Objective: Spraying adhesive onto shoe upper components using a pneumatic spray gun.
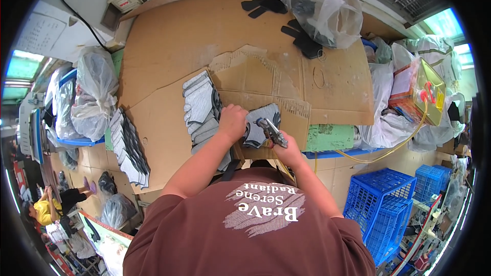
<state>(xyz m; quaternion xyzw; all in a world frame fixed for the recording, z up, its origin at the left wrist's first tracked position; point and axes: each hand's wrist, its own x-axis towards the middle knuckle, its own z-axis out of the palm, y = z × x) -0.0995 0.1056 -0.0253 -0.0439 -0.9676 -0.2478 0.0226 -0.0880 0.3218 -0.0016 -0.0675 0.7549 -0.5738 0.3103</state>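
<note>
My right hand is wrapped round a metal spray gun. Its nozzle end lies over a grey cut piece with dark edges on the cardboard. Beside that piece, my left hand is closed, fingers curled down; whatever they grip is hidden. Just left of this hand runs an overlapping row of similar light-grey pieces, partly covered by my forearm. A second overlapping row, grey with dark edges, lies along the cardboard's left edge.
Black cut pieces lie by a clear plastic bag at the back. A yellow hose runs from a red-and-gold can at right. Blue crates stand lower right; bagged goods sit left. A person in yellow is far left.
</note>
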